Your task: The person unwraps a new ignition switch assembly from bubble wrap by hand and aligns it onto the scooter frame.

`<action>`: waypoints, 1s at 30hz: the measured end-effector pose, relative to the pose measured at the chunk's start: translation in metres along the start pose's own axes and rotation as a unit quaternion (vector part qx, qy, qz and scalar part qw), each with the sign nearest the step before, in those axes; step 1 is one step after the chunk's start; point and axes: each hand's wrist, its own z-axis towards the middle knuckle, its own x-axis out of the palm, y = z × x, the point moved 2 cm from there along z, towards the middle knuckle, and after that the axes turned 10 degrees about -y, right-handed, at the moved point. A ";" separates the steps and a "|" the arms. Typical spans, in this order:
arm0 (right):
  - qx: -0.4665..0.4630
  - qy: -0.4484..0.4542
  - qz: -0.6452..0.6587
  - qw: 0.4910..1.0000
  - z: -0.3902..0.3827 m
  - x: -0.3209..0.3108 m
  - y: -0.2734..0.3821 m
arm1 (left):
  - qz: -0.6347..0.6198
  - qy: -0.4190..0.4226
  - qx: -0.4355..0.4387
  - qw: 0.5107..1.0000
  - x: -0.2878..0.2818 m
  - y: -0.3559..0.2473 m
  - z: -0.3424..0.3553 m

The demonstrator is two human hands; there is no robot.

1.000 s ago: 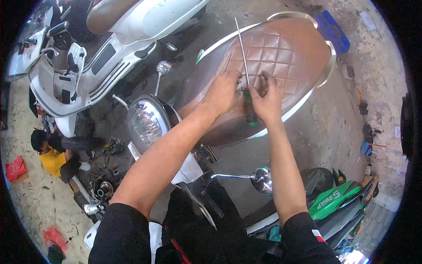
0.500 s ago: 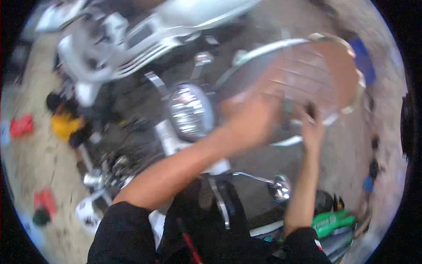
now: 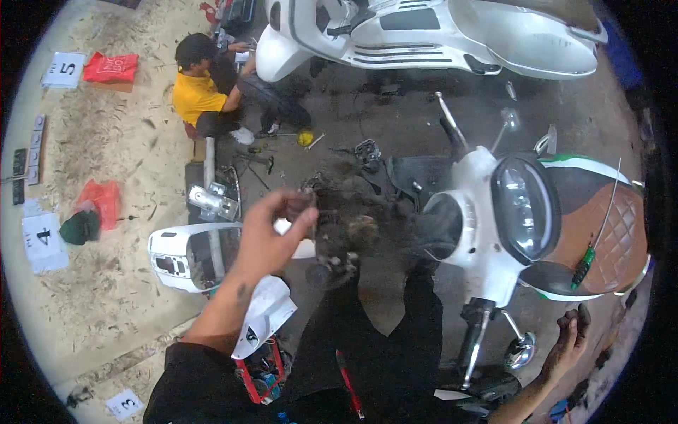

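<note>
- Left hand (image 3: 272,233) at centre pinches something small and dark; what it is cannot be told.
- Right hand (image 3: 568,339), at five o'clock, is loosely curled and empty, below the green-handled screwdriver (image 3: 584,263) lying on the brown quilted scooter seat (image 3: 607,233).
- White square numbered floor cards (image 3: 42,240) and a red plastic bag (image 3: 111,67) lie at nine to ten o'clock.
- Blurred dark engine parts (image 3: 346,226) beside the left hand are hard to make out.

Scooter repair workshop, open floor. Upper frame: white scooter (image 3: 438,35) on stained concrete floor (image 3: 395,120). Right: another scooter front with headlight (image 3: 526,205) and brown quilted seat (image 3: 607,233), green-handled screwdriver (image 3: 583,266) lying on it. Centre left: detached white body panel (image 3: 187,258) and loose metal parts. Upper left: person in yellow shirt (image 3: 194,99) sitting on the floor among tools and parts.
</note>
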 end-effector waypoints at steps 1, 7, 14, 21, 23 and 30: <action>0.020 -0.004 0.048 0.999 0.001 0.002 -0.005 | -0.015 0.011 0.005 1.000 0.003 0.010 0.018; 0.117 0.003 0.193 0.974 -0.042 0.072 -0.028 | 0.188 0.097 0.032 0.977 0.078 0.024 0.127; 0.201 0.113 0.058 0.971 -0.129 0.111 -0.056 | 0.251 0.175 -0.048 0.951 0.134 0.123 0.234; 0.132 0.198 -0.171 0.956 -0.252 0.073 -0.189 | 0.229 0.283 -0.154 0.919 0.182 0.150 0.241; 0.180 0.290 -0.141 0.929 -0.262 0.089 -0.184 | 0.211 0.286 -0.137 0.925 0.166 0.172 0.253; 0.289 0.303 -0.123 0.900 -0.290 0.081 -0.197 | 0.088 0.106 -0.227 0.964 0.126 0.136 0.188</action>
